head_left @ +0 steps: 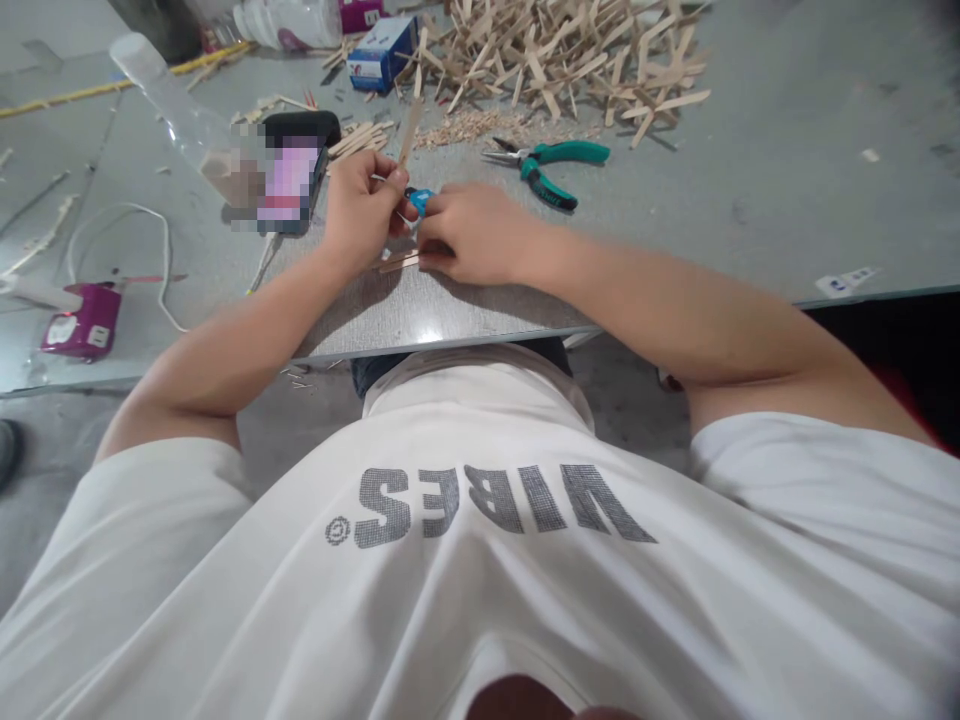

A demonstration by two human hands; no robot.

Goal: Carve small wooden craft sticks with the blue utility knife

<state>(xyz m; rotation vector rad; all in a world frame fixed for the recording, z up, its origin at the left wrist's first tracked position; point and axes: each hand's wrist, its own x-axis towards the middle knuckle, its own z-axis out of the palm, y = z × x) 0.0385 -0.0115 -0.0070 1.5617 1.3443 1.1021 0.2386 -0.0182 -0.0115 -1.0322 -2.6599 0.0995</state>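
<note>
My left hand (365,207) is closed, its thumb and finger pinching a flat wooden craft stick (410,132) that points up and away from me. Between my two hands sits a small blue object (420,200) with a dark end, and the curled fingers of my right hand (480,235) close on it. Its exact kind is mostly hidden by fingers. Below, pale wooden sticks (397,262) lie at the fingertips of my right hand, close to the table's front edge.
Green-handled pliers (551,165) lie beyond my right hand. A large heap of wooden sticks (540,55), a blue box (383,54) and wood scraps are at the back. Left are a phone (289,180), a clear bottle (187,120), a purple adapter (82,322) and a white cable (166,265).
</note>
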